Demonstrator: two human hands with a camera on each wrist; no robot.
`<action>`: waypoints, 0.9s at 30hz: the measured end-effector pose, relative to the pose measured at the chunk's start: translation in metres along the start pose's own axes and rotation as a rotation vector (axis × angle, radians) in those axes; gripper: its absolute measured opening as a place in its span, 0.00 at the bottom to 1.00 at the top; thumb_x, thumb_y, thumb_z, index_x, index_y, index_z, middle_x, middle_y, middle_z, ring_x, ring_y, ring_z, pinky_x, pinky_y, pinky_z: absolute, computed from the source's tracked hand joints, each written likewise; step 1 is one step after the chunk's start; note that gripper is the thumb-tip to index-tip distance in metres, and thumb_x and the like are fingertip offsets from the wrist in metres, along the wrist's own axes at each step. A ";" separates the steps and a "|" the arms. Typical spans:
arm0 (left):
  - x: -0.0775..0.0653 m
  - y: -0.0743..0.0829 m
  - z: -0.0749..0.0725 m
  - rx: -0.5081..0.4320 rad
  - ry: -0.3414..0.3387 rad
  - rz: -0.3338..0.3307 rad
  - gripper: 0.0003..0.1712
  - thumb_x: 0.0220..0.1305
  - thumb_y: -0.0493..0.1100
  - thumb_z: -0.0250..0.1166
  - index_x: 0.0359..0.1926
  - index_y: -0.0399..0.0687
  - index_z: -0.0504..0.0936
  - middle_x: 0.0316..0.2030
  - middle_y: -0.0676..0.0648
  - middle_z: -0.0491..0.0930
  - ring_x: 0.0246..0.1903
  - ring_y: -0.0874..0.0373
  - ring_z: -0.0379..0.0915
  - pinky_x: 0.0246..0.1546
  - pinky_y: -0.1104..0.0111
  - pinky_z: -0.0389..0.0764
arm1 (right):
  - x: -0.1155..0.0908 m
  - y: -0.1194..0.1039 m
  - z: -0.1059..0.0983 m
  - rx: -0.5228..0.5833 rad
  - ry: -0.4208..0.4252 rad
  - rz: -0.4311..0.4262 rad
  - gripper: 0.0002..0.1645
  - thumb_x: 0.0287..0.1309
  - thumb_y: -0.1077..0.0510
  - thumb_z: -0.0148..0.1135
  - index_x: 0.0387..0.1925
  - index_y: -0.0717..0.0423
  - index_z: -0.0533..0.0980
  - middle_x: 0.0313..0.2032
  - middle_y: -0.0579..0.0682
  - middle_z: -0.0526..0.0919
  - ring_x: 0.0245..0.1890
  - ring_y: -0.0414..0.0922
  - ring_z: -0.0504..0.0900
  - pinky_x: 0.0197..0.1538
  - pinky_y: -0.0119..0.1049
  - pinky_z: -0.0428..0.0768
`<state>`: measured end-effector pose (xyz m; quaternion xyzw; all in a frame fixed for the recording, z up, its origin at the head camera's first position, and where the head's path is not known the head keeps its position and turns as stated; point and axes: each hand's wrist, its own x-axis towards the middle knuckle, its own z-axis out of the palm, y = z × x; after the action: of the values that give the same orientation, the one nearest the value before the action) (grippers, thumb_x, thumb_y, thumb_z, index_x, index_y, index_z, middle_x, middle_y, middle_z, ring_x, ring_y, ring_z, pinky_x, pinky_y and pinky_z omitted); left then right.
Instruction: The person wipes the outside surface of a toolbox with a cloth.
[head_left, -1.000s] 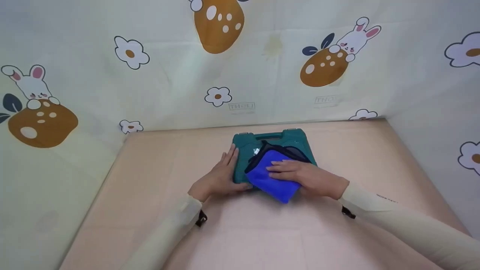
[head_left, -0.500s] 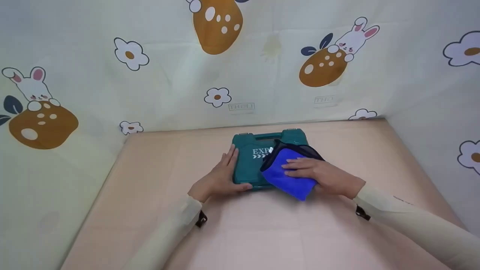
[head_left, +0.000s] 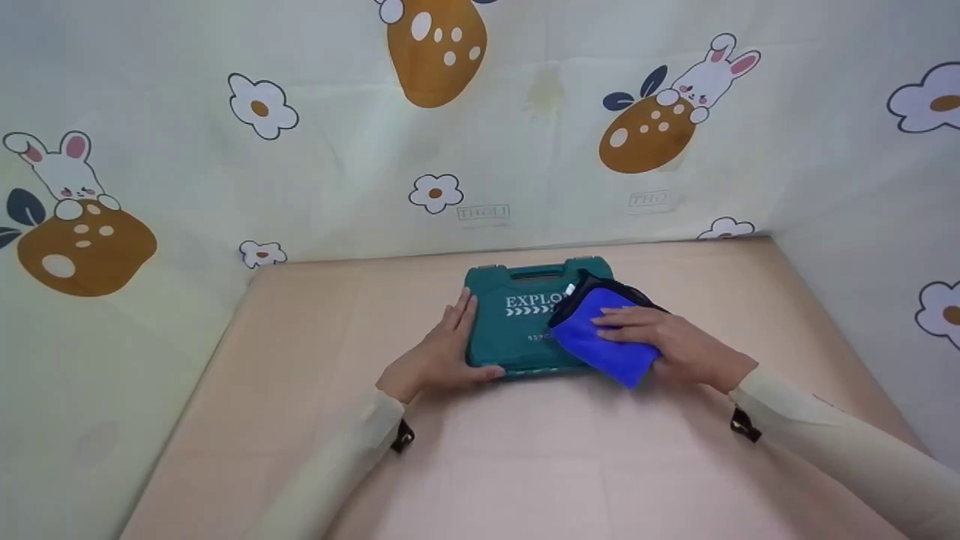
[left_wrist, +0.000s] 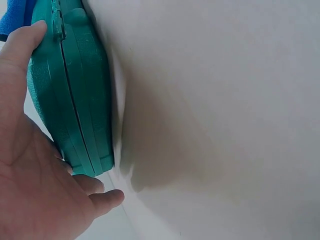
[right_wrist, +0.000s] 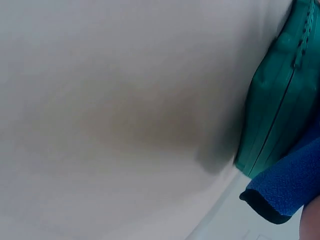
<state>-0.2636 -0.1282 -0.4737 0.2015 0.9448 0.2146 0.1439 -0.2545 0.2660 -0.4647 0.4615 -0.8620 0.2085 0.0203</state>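
Observation:
A green plastic carrying case [head_left: 517, 330] lies on the table, white "EXPLO" lettering showing on its lid. My left hand [head_left: 439, 352] braces its near left corner. The fingers lie straight along the left side, and the thumb [left_wrist: 31, 37] presses the front edge. A folded blue cloth with black trim [head_left: 604, 337] covers the right part of the lid and overhangs the front edge. My right hand [head_left: 686, 345] holds this cloth against the case, fingers laid over it and the thumb mostly hidden. In the right wrist view, the cloth [right_wrist: 287, 182] drapes past the case's side.
The beige table surface [head_left: 510, 465] spreads in front of the case and to both sides. Behind it rises a pale curtain [head_left: 337, 187] printed with rabbits and flowers, continuing along the left and right sides.
My right hand has slid the blue cloth rightward and slightly away from me across the lid, uncovering the white lettering. The left hand and the case have stayed in place.

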 end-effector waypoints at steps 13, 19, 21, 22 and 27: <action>0.001 0.009 -0.009 0.033 -0.056 -0.009 0.70 0.52 0.81 0.63 0.83 0.57 0.38 0.80 0.47 0.24 0.77 0.45 0.27 0.71 0.47 0.51 | -0.013 0.007 -0.010 -0.032 -0.027 0.168 0.45 0.50 0.75 0.67 0.71 0.49 0.73 0.73 0.49 0.67 0.71 0.60 0.64 0.62 0.63 0.68; 0.003 0.011 -0.012 -0.017 -0.053 0.022 0.68 0.56 0.77 0.65 0.82 0.52 0.41 0.80 0.46 0.25 0.78 0.47 0.27 0.71 0.50 0.51 | -0.014 0.000 -0.006 -0.089 -0.018 0.250 0.46 0.49 0.74 0.68 0.72 0.52 0.71 0.73 0.51 0.66 0.69 0.64 0.65 0.59 0.61 0.71; 0.004 0.011 -0.013 -0.023 -0.050 0.031 0.66 0.57 0.76 0.65 0.82 0.52 0.43 0.80 0.48 0.26 0.78 0.49 0.27 0.71 0.51 0.51 | -0.013 -0.005 -0.005 -0.113 -0.019 0.263 0.46 0.49 0.74 0.69 0.72 0.55 0.70 0.73 0.52 0.66 0.68 0.65 0.66 0.59 0.61 0.72; 0.004 0.011 -0.013 -0.026 -0.048 0.036 0.66 0.57 0.76 0.65 0.82 0.52 0.44 0.80 0.49 0.27 0.78 0.50 0.27 0.71 0.52 0.51 | -0.013 -0.008 -0.004 -0.127 -0.018 0.268 0.46 0.50 0.74 0.69 0.72 0.56 0.69 0.73 0.53 0.66 0.68 0.65 0.67 0.58 0.60 0.72; 0.004 0.012 -0.014 -0.023 -0.055 0.036 0.64 0.56 0.76 0.65 0.82 0.57 0.46 0.80 0.49 0.28 0.78 0.50 0.27 0.71 0.51 0.51 | -0.009 -0.022 0.002 -0.193 -0.006 0.301 0.44 0.52 0.72 0.70 0.72 0.63 0.67 0.71 0.61 0.67 0.62 0.67 0.73 0.56 0.59 0.75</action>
<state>-0.2681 -0.1215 -0.4571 0.2227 0.9342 0.2222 0.1680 -0.2313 0.2615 -0.4607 0.3237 -0.9375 0.1241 0.0303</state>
